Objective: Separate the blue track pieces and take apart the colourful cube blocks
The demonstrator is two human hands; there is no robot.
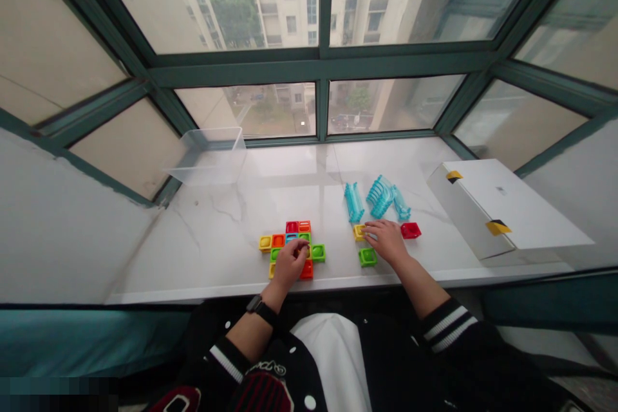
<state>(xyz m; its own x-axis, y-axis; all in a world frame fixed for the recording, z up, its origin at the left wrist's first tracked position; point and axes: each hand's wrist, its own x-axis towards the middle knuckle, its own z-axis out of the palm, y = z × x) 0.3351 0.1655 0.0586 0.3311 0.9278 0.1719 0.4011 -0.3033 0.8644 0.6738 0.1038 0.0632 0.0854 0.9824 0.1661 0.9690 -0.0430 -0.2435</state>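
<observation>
My left hand (291, 262) hovers low over a flat cluster of square plastic blocks in red, orange, yellow, green and blue. Its thumb and forefinger are pinched together at the cluster's right part, and whatever they hold is hidden. A green block (318, 252) forms the right side of the cluster, while a yellow block (265, 243) sits at its left end. My right hand (385, 239) has its fingertips closed at the edge of a loose yellow block (358, 232). Just below lies a loose green block (367, 257); a red block (411, 230) is to the right of the hand.
Several clear blue ribbed track-like pieces (380, 196) lie behind my right hand. A transparent plastic bin (212, 158) stands at the back left by the window. At right is a white box (512, 206) with yellow-black tape. The white marble-look sill (203, 257) ends just before my body.
</observation>
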